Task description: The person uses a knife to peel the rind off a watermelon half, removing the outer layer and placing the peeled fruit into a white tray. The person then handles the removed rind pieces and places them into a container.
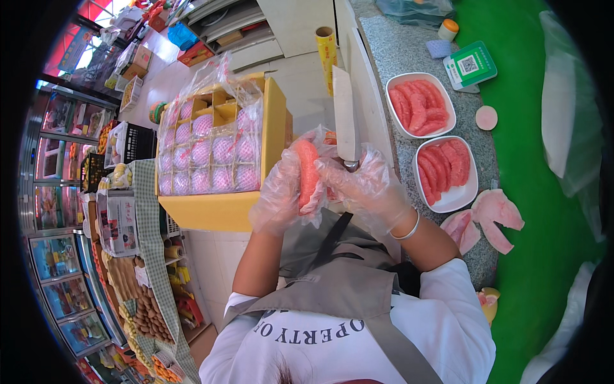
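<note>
My left hand (277,189), in a clear plastic glove, holds a peeled red pomelo segment (308,175) with white membrane at its lower end. My right hand (371,180), gloved likewise, grips a knife (346,115) whose broad blade points away from me. The fingers of that hand also reach the segment's right side; the knife's handle is mostly hidden in the palm. To the right, a white tray (423,133) holds pomelo pieces, and a second white tray (453,204) nearer me holds several more. Pieces of pomelo peel (499,218) lie beside the nearer tray.
A cardboard box (216,211) of fruit in foam nets stands left of my hands. A yellow roll (326,55) stands beyond the knife. The speckled stone counter (393,45) bears a payment-code stand (470,67), a small capped bottle (448,30) and a round peel slice (486,118). Produce shelves line the left.
</note>
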`<state>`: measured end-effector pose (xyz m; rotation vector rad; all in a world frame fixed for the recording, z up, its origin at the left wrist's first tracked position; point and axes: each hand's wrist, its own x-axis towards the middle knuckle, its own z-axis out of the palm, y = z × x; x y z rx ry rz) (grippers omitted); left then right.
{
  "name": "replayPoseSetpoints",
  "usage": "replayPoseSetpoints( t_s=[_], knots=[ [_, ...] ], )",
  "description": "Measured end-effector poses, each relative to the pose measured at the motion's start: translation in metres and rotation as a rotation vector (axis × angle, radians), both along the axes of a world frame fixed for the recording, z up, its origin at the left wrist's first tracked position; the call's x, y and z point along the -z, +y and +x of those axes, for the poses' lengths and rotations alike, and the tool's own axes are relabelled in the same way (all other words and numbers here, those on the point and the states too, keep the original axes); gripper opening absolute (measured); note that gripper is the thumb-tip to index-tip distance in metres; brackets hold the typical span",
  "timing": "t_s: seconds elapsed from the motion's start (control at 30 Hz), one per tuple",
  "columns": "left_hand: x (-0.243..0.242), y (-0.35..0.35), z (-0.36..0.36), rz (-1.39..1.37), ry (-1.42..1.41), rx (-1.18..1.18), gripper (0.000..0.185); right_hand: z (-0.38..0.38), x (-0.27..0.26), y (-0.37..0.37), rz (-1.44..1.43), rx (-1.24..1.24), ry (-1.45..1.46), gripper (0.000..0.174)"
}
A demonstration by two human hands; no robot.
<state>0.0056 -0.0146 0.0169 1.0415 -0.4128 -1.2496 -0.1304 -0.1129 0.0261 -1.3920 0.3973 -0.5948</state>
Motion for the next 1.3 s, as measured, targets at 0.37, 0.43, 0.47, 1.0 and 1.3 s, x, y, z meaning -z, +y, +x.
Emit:
replayPoseSetpoints(
  t_s=[0.37,0.43,0.47,1.0,1.3],
  knots=[
    [-0.006,0.005,0.000,-0.053,-0.163,0.093,0.052,-0.004,-0.009,-0.006,-0.517,0.073,0.106,0.015],
    [-0.005,0.008,0.002,-0.029,-0.171,0.109,0.051,-0.003,-0.010,-0.007,-0.710,0.134,0.046,0.014],
    [-0.004,0.008,0.002,-0.012,-0.197,0.096,0.052,-0.002,-0.005,-0.009,-0.846,0.160,0.024,0.013],
    [0.019,0.002,0.010,-0.343,0.411,0.005,0.050,-0.009,-0.011,-0.005,-0.369,0.260,0.297,0.048],
    [0.011,-0.011,0.006,-0.331,0.428,-0.250,0.047,-0.032,-0.009,0.020,0.099,-0.034,0.168,0.016]
  ],
)
